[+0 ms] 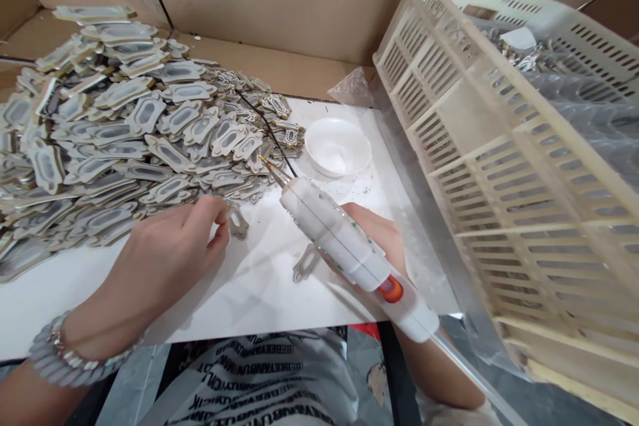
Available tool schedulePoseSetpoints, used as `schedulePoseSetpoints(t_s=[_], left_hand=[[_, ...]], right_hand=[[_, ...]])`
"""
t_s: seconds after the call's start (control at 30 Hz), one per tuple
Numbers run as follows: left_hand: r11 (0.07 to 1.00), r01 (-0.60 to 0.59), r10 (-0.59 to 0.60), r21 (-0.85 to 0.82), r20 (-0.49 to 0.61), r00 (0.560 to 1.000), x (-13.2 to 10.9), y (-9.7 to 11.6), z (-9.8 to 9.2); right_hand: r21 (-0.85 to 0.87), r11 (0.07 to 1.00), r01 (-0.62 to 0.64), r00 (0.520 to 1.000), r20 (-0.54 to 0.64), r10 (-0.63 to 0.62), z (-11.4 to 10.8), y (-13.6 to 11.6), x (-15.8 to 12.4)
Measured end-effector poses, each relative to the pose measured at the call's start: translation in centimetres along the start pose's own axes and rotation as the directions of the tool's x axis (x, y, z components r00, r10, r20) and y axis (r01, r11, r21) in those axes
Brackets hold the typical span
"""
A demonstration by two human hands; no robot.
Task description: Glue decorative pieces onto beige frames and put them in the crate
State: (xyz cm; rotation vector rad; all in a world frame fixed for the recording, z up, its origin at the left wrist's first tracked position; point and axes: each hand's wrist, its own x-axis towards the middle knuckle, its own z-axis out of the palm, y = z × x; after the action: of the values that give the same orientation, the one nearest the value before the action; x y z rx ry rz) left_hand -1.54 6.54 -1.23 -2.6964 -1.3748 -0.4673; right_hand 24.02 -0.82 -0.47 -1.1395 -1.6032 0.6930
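My right hand (382, 233) is wrapped round a white hot glue gun (344, 239) with an orange trigger; it is partly hidden beneath the body. The gun's metal nozzle points up and left towards a large heap of flat grey, frame-shaped pieces (150, 113). With fingers pinched together, my left hand (174, 253) is at the near edge of that heap. At its fingertips is one small frame-shaped piece (238, 221), its left end hidden by the fingers. Another such piece (305, 263) lies alone on the white board (239, 293), left of the gun.
Behind the gun stands a white bowl (339, 146). A cream plastic crate (449, 113) holding clear plastic wrap fills the right side. Cardboard walls (279, 0) enclose the back. A dark cord (269, 130) crosses the right of the heap. A clear rod (474, 373) extends behind the gun.
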Motion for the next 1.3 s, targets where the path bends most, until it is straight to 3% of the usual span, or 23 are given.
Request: schedulePoseSetpoints(t_s=[0.17, 0.43, 0.73, 1.03, 1.13, 1.23, 1.3], left_hand=[[0.997, -0.066, 0.066, 0.049, 0.003, 0.998, 0.6, 0.2, -0.4], [0.997, -0.025, 0.019, 0.076, 0.070, 0.997, 1.2, 0.3, -0.4], [0.993, -0.094, 0.092, 0.073, 0.032, 0.995, 1.3, 0.3, -0.7], [0.999, -0.017, 0.007, 0.041, 0.233, 0.973, 2.4, 0.4, -0.9], [0.995, 0.091, -0.075, -0.037, 0.307, 0.949, 3.1, 0.8, -0.8], [0.969, 0.228, -0.168, -0.100, 0.410, 0.896, 3.6, 0.7, -1.4], [0.953, 0.267, -0.188, -0.139, 0.418, 0.889, 3.8, 0.2, -1.9]], right_hand=[[-0.021, 1.000, 0.013, 1.000, 0.014, -0.012, -0.3, -0.2, 0.0], [-0.025, 0.999, 0.047, 0.999, 0.015, -0.047, -0.6, -0.6, 0.4], [0.050, 0.996, 0.074, 0.997, 0.003, -0.074, -0.4, -0.1, 0.3], [0.034, 0.997, 0.068, 0.998, 0.007, -0.068, -0.4, -0.2, 0.2], [0.041, 0.996, 0.079, 0.997, 0.012, -0.080, -0.4, -0.2, 0.2], [0.048, 0.995, 0.090, 0.996, 0.008, -0.091, -0.4, -0.2, 0.3], [0.060, 0.992, 0.109, 0.994, 0.001, -0.109, -0.3, -0.1, 0.3]])
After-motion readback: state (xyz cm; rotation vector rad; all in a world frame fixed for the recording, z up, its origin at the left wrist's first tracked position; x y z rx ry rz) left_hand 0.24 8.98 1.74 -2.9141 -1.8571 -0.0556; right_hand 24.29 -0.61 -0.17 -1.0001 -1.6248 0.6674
